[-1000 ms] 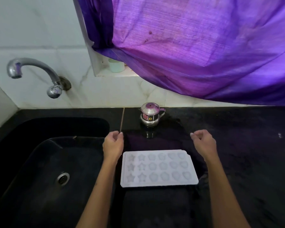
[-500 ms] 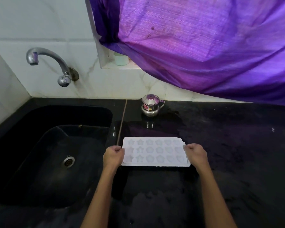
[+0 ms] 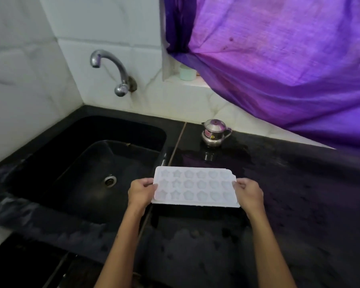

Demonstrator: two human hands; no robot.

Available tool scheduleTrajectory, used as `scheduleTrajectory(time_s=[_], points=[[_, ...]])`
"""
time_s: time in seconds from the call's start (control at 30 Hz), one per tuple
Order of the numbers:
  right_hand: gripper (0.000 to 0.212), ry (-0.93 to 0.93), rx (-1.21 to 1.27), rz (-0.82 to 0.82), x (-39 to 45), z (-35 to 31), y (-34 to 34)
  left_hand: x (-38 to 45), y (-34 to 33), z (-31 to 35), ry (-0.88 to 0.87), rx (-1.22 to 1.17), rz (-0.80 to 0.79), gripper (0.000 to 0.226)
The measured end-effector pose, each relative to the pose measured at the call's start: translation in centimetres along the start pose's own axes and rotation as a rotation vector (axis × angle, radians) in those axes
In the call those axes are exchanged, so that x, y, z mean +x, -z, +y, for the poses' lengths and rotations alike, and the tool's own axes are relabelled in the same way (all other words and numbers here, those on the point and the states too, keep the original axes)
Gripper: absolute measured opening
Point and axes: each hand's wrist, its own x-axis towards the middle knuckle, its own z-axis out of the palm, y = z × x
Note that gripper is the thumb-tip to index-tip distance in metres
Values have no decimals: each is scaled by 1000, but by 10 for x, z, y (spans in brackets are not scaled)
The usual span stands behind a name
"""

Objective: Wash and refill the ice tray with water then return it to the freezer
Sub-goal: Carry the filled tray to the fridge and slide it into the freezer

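A white ice tray [image 3: 194, 187] with star and flower shaped cells is held level just above the black counter, right of the sink. My left hand [image 3: 140, 192] grips its left end, thumb on top. My right hand [image 3: 248, 192] grips its right end the same way. The black sink [image 3: 87, 163] lies to the left, with a steel drain [image 3: 110, 180] in its floor. A chrome tap [image 3: 112, 69] juts from the white tiled wall above the sink; no water runs from it.
A small steel pot with a lid [image 3: 214, 133] stands on the black counter [image 3: 289, 194] behind the tray. A purple curtain [image 3: 279, 59] hangs over the window sill, where a pale green cup [image 3: 187, 72] sits. White tiled walls close the left and back.
Both hands came down from open above the counter and took hold of the tray's ends. The tray has lifted slightly and the view has swung left toward the sink.
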Motion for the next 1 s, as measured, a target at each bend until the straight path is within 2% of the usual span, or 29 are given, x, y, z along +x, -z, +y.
scheduleTrajectory(time_s=[0.2, 0.6, 0.8, 1.0], points=[[7, 165, 34, -164, -40, -57, -38, -36, 87, -24, -17, -141, 171, 17], [9, 548, -49, -610, -200, -141, -150, -182, 252, -125, 63, -312, 683, 18], [11, 841, -181, -852, -288, -181, -199, -272, 296, -161, 90, -360, 1019, 18], [17, 1141, -200, -1130, -386, -216, -248, -349, 308, -182, 174, -455, 1399, 22]])
